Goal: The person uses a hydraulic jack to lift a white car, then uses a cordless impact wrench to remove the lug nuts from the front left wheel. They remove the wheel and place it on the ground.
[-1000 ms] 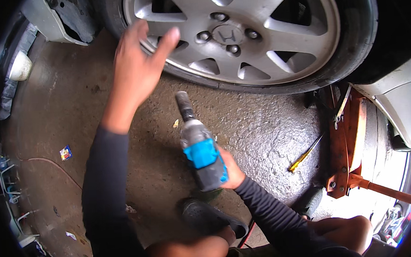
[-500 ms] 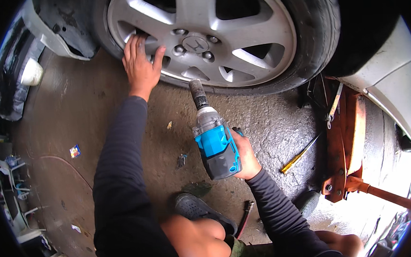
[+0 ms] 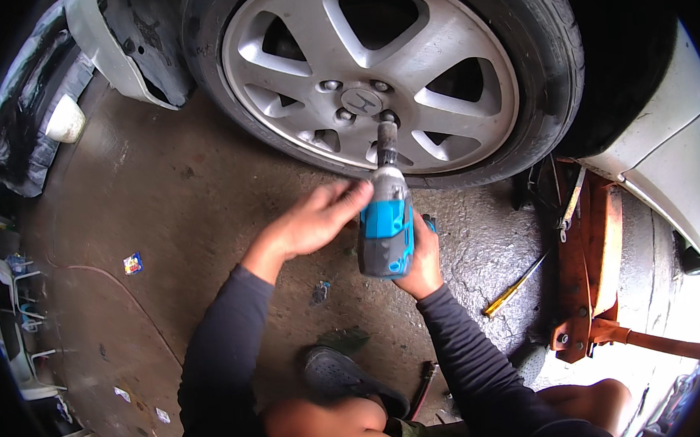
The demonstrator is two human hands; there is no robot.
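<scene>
My right hand grips the handle of a blue and black cordless impact wrench. A dark, worn socket on its nose points up at the wheel. The socket's tip overlaps the lower-right lug nut; whether it is fully seated I cannot tell. My left hand is at the left side of the wrench's nose, fingers stretched out and slightly blurred, the tips partly hidden by the tool. Several lug nuts ring the center cap of the silver alloy wheel, which carries a black tire.
An orange floor jack stands at right beneath a pale body panel, a metal wrench on it. A yellow-handled screwdriver lies on the wet floor. A hose end is by my clog. A bumper is at far left.
My left hand has left the wheel rim and come down to the impact wrench. My right hand has raised the wrench, bringing its socket up to a lug nut. The view has shifted slightly.
</scene>
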